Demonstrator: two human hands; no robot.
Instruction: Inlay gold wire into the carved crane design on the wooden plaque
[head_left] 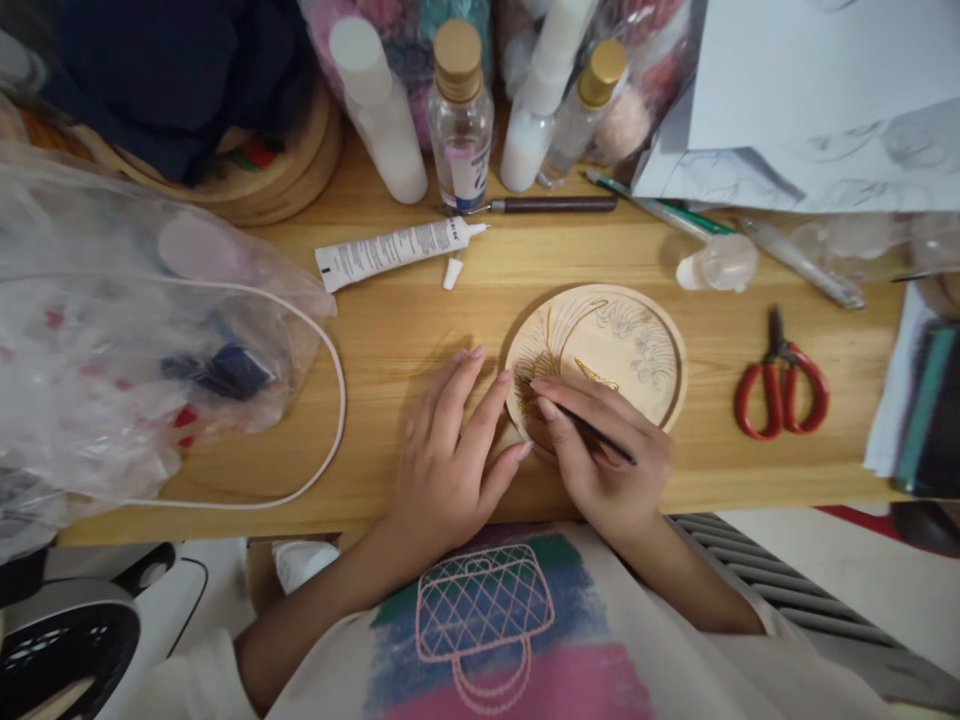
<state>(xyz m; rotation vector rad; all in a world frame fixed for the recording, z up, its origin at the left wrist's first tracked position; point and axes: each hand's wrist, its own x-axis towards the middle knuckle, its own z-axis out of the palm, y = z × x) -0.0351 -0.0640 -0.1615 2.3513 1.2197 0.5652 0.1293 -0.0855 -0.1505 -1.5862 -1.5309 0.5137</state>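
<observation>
A round, pale wooden plate [651, 405] with a raised rim lies on the table, drawn with fine curved lines, some of them golden. My right hand [611, 455] pinches a thin dark-handled tool [600, 434], its tip on the left part of the plate. My left hand [454, 455] rests with fingers spread on the table, its index finger and thumb at the plate's left edge, holding nothing. Part of the plate's lower side is hidden under my right hand.
Red-handled scissors [781, 390] lie to the right. A white tube [394, 252], its cap and several bottles [461, 150] stand or lie behind. Plastic bags [135, 350] and a white cable [341, 400] cover the left. Papers [810, 100] lie at back right.
</observation>
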